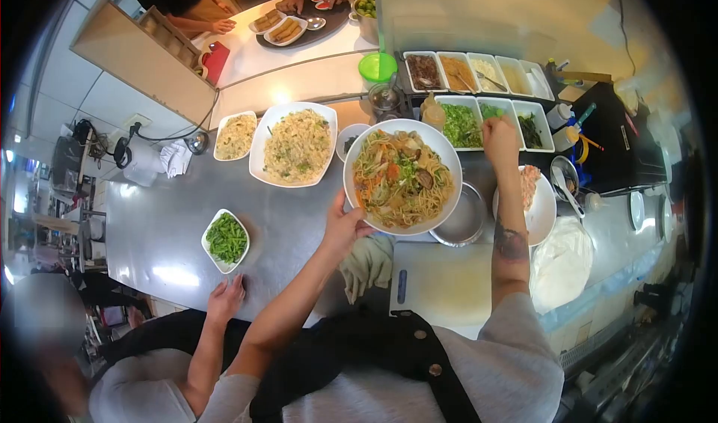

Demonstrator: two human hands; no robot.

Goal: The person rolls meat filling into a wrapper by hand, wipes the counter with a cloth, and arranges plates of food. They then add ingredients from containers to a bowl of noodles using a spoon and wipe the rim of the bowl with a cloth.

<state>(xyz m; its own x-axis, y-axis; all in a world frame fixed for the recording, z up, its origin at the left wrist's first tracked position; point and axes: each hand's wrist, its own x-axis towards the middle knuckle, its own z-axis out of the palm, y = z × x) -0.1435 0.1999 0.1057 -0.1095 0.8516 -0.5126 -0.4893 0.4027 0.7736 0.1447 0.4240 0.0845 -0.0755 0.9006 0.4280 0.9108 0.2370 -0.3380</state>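
My left hand (pixel 345 225) grips the rim of a white bowl (pixel 359 217) from the lower left, thumb on the edge. The bowl is full of fried noodles (pixel 400 187) with carrot, cabbage, mushroom and chopped green bits on top. It is held up over the counter. My right hand (pixel 499 133) is at a white tub of green leafy herbs (pixel 492 112), fingers curled together and pointing away from me. What is between those fingers is hidden. Beside it are a tub of chopped scallions (pixel 460 126) and one of dark green leaves (pixel 530 130).
Fried rice fills a large white dish (pixel 295 176) and a smaller one (pixel 235 137). A co-worker's hand (pixel 226 297) is near a bowl of greens (pixel 224 243). A cutting board (pixel 441 277), metal pan (pixel 460 213) and cloth (pixel 369 266) lie before me. Other people's hands work beyond the shelf.
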